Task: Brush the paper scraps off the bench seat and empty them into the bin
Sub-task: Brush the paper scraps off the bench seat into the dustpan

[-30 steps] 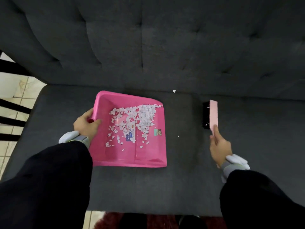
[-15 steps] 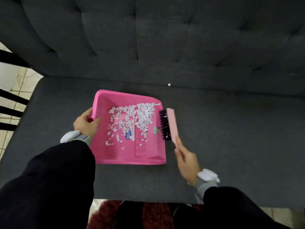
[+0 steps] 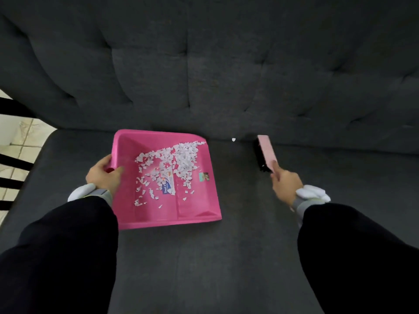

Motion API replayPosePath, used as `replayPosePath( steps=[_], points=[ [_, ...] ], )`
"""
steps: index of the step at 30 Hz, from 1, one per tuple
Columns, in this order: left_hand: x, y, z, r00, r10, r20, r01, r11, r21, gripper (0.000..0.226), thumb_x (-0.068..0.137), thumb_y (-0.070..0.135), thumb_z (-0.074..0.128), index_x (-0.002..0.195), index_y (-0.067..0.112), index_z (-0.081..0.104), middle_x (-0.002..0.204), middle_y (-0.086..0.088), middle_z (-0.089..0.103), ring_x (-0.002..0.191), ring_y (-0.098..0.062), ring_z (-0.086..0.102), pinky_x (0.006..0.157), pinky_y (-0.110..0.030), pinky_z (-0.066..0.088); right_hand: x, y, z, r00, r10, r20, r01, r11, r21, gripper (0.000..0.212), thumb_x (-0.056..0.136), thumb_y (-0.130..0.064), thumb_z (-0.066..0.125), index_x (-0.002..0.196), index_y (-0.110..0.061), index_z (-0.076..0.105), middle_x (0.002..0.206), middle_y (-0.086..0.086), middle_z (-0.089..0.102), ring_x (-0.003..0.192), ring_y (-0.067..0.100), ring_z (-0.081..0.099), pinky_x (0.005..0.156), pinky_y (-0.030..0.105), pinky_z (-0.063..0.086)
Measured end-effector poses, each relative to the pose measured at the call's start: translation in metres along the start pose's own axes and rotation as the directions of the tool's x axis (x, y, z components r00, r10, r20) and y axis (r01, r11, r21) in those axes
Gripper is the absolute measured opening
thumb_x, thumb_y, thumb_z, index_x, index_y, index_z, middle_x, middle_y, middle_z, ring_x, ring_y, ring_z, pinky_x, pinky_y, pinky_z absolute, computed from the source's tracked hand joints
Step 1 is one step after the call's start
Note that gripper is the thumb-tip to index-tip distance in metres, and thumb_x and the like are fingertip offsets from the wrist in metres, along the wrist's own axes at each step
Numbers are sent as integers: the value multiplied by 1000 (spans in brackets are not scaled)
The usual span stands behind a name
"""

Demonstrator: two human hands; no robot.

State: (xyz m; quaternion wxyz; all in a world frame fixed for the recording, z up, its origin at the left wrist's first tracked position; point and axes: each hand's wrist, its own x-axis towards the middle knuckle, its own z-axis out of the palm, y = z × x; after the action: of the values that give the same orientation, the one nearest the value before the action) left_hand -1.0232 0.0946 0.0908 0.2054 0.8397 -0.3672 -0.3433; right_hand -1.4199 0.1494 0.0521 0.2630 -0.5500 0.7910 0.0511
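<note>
A pink dustpan lies flat on the dark grey bench seat, with its open lip facing right. Several white paper scraps are heaped inside it, mostly toward the far side. My left hand grips the dustpan's handle at its left edge. My right hand holds a pink-backed brush with black bristles facing left, out on the seat to the right of the pan. One small white scrap lies on the seat by the backrest seam, just left of the brush tip.
The tufted grey backrest rises behind the seat. Tiled floor and black bars show past the seat's left end. No bin is in view.
My right hand swept the brush to the dustpan's lip half a second ago, then carried it back right and farther away toward the backrest seam. The dustpan stayed put in my left hand.
</note>
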Motion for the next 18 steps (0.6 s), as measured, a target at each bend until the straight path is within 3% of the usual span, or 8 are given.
replayPosePath(
  steps=[4,7,9,14,18],
  points=[
    [23,14,5,1000,-18,-7,18,1000,8,49,81,13,60,130,17,54,116,-11,65,105,-30,61,97,-35,44,31,-14,2,975,219,21,-219,976,2,41,95,-15,40,136,-13,37,111,23,62,104,41,58,75,35,43],
    [33,24,9,1000,-13,-3,13,1000,17,48,82,11,59,130,14,53,118,-11,64,106,-29,60,92,-29,43,39,-37,12,942,322,91,-328,943,62,48,92,-11,44,138,-6,34,120,22,58,110,38,56,86,37,46],
    [37,29,10,1000,0,-8,0,999,33,44,83,10,58,127,11,56,114,-11,64,101,-27,60,85,-25,39,39,-58,20,934,338,115,-342,940,14,56,92,-12,46,144,-5,27,125,20,56,114,36,56,91,38,46],
    [44,31,10,1000,17,17,-18,998,62,44,81,8,58,125,12,58,114,-12,66,103,-28,61,85,-24,38,24,-81,24,976,89,200,-74,994,-77,62,96,-17,42,150,-12,11,121,21,57,110,34,57,86,34,45],
    [47,30,8,999,-13,49,9,998,70,49,82,10,59,131,14,52,120,-13,63,109,-29,60,93,-28,41,6,-47,0,945,-250,211,198,950,239,49,97,-20,45,144,-28,35,93,12,66,73,14,56,71,22,40]
  ],
)
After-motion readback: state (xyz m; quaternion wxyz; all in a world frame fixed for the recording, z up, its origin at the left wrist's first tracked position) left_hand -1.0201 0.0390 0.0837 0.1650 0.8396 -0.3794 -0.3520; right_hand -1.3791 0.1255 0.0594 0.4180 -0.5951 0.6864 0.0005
